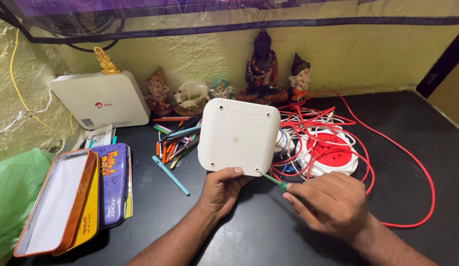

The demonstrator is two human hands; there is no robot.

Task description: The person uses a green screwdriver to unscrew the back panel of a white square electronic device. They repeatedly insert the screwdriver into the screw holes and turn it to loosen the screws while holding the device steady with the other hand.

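Black desk (426,148) takes up most of the view, yellow wall behind it. Far left edge: green plastic bag (12,197). Next to it an open orange-rimmed tin pencil case (54,202), with a purple pencil box (111,182) just beside. White router (99,101) leans against the wall, back left. Centre: white square device (238,137) held upright off the desk, its flat back panel with corner screw holes facing the camera. Left hand (220,189) grips its bottom edge, thumb on the panel, fingers curled behind. Right of it, a white-and-red round extension reel (328,150) under a tangle of red cable (412,162). Right hand (328,202) is closed, pinching a green-handled screwdriver (275,181); tip sits at the device's lower right corner. Row of small figurines (263,69) along the wall. Loose pens (175,143) scattered left of the device.
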